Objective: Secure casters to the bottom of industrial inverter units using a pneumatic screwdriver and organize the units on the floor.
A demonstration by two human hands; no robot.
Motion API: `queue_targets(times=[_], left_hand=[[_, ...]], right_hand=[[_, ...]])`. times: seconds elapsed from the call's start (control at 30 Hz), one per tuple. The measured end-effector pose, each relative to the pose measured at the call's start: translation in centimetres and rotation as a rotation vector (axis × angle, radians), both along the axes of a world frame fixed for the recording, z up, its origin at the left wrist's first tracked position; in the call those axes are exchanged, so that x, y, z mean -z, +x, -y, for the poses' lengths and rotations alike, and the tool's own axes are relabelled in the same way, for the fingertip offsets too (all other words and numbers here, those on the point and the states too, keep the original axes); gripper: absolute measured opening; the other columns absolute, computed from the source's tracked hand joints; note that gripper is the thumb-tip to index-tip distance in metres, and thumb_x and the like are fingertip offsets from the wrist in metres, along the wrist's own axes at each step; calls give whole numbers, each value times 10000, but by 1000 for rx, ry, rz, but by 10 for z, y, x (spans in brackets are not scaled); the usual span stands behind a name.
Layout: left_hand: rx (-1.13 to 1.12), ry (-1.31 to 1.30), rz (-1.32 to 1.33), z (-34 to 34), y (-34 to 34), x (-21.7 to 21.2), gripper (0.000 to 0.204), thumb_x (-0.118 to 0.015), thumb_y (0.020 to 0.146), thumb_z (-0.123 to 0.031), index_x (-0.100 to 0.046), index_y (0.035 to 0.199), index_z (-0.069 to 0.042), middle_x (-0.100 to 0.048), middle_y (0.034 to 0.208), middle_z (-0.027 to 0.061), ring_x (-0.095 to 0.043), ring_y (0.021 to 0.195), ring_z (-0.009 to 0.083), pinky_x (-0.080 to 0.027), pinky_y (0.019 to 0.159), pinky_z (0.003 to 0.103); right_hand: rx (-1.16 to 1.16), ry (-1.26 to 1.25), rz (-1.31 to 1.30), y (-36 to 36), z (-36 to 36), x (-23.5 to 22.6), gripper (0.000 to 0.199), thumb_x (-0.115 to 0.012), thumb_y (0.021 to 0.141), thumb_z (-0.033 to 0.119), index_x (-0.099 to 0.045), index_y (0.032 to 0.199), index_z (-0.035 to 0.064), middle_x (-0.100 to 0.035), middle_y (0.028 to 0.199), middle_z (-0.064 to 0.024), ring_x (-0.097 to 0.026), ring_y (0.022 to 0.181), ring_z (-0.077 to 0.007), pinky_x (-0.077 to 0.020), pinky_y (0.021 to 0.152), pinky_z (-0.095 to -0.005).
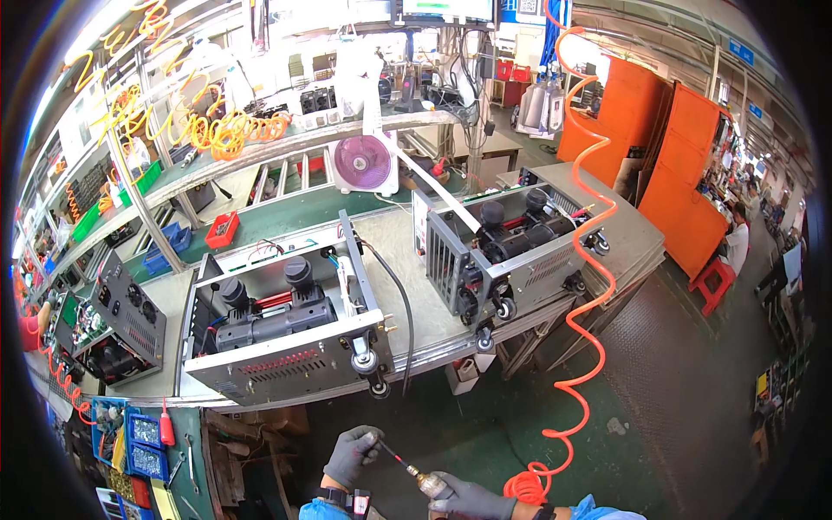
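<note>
In front of me, below the bench, my right hand [472,497], in a grey glove, is wrapped round the brass-coloured body of an air screwdriver [430,484]. Its long thin bit points up and left. My left hand [354,455], gloved too, has its fingers pinched at the bit's tip; what they hold is too small to make out. Beyond my hands, an open grey machine housing [286,368] lies on the bench, showing a black twin-headed compressor [277,324] inside. Caster wheels [365,360] stick out at its right end.
A second open machine [511,251] lies farther right on the bench [390,238]. An orange coiled hose [598,334] hangs down close to my right hand. At left stand another machine [126,321] and blue parts bins [146,446]. Someone's red sleeve [31,333] shows at far left.
</note>
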State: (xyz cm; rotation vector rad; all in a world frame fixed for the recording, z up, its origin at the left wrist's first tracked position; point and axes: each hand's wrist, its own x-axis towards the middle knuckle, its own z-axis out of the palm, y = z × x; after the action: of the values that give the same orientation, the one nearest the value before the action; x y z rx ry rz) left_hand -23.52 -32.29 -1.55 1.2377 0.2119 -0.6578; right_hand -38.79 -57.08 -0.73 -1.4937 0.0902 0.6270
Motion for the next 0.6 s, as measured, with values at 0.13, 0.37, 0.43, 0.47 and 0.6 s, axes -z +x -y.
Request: queue_targets(times=[0.13, 0.37, 0.43, 0.47, 0.6], left_hand=[[37, -58, 42, -5, -1, -5, 275, -658, 921, -226, -619, 1020, 27, -528, 737, 24, -444, 572, 72, -334, 480, 187], [-63, 310, 460, 11, -2, 14, 276, -522, 997, -218, -595, 1185, -29, -590, 980, 36, -549, 789, 104, -473, 682, 248], [-211, 28, 153, 14, -10, 28, 340, -526, 1006, -231, -564, 1291, -48, -565, 899, -12, -496, 720, 77, -435, 622, 239], [-257, 12, 125, 14, -12, 33, 340, -517, 1011, -232, -558, 1297, -53, -529, 818, -35, -451, 665, 51, -388, 572, 220], [-271, 2, 118, 10, -14, 44, 380, -487, 1016, -215, -502, 1366, -68, -508, 778, -32, -477, 654, 58, -408, 556, 217]], right_hand=[[-29, 823, -386, 2, 7, 19, 527, -672, 888, 201, -471, 1348, 41, -590, 1096, 3, -562, 988, -55, -478, 806, -238], [101, 412, -515, 17, -10, -1, 403, -609, 869, 332, -549, 1196, 105, -619, 792, -82, -603, 591, -165, -520, 481, -294], [59, 164, -465, 24, -25, -8, 429, -616, 829, 294, -541, 1205, 103, -581, 733, -47, -552, 530, -122, -483, 455, -268], [69, 171, -384, 27, -30, -10, 493, -619, 814, 286, -498, 1254, 101, -578, 736, -46, -564, 547, -115, -497, 466, -266], [75, -15, -368, 32, -49, 4, 659, -635, 795, 332, -397, 1370, 115, -574, 731, -61, -575, 532, -134, -514, 458, -266]])
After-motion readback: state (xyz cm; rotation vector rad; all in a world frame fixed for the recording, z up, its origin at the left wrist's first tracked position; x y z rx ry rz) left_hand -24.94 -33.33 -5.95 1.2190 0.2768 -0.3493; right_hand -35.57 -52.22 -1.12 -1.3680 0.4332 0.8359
